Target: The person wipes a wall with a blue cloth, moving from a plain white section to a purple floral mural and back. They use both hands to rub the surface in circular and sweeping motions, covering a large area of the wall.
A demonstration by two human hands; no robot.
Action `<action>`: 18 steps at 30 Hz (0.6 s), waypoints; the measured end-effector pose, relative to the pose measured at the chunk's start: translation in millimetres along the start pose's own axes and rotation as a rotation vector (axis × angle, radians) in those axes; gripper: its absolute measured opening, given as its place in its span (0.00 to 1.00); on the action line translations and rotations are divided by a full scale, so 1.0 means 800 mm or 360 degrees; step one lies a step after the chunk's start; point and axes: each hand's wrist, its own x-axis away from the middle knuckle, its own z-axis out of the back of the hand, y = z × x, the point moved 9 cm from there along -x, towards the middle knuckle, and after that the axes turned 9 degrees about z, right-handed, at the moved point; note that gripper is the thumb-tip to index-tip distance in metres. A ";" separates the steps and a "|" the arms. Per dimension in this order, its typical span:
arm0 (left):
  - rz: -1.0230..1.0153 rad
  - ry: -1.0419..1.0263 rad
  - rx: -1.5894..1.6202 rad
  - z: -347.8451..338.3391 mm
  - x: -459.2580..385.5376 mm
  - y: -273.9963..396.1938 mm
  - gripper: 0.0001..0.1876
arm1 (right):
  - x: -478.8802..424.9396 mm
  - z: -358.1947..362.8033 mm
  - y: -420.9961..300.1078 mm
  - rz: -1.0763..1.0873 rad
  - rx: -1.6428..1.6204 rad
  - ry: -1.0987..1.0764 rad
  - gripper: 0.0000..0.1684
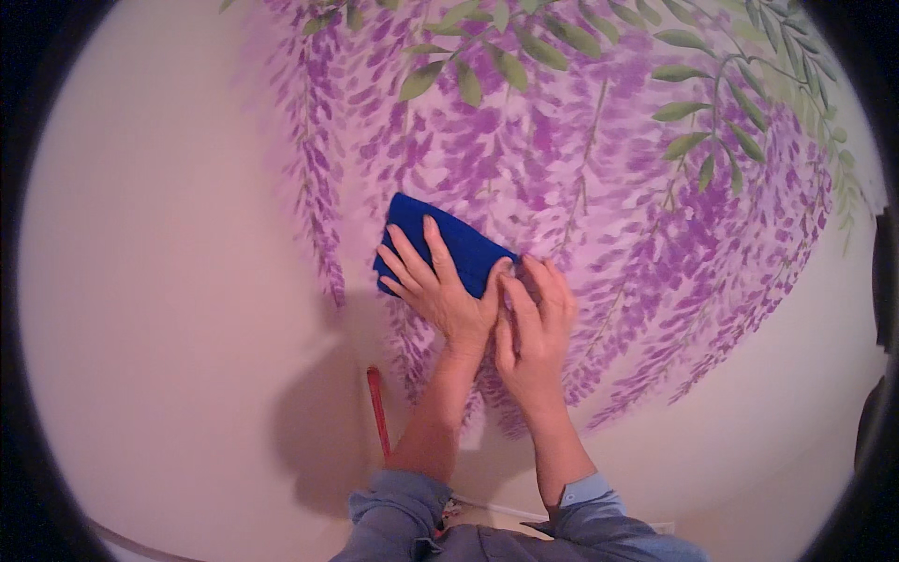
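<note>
A folded blue cloth [460, 242] lies against a wall painted with purple wisteria blossoms [477, 133]. My left hand [439, 288] presses it flat to the wall, fingers spread over its lower left part and thumb near its right corner. Close beside that thumb is my right hand [537, 323], its fingers bent and their tips at the cloth's right corner. Whether those fingertips pinch the corner is hidden.
Painted green leaves [541, 49] fill the top of the mural. Plain pale wall [154, 246] extends to the left. A slim red bar [378, 411] stands just left of my left forearm. Dark objects [883, 281] show at the right rim.
</note>
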 end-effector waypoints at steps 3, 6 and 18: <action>0.0010 -0.0014 0.0015 -0.007 0.035 0.038 0.52 | 0.016 0.039 0.024 -0.0066 0.0066 0.0111 0.25; -0.0065 -0.0077 0.0058 -0.014 0.073 0.072 0.49 | 0.034 0.072 0.046 -0.0105 0.0115 0.0258 0.23; -0.0530 -0.0400 0.0079 -0.025 0.109 0.120 0.44 | 0.067 0.106 0.067 -0.0196 0.0226 0.0295 0.23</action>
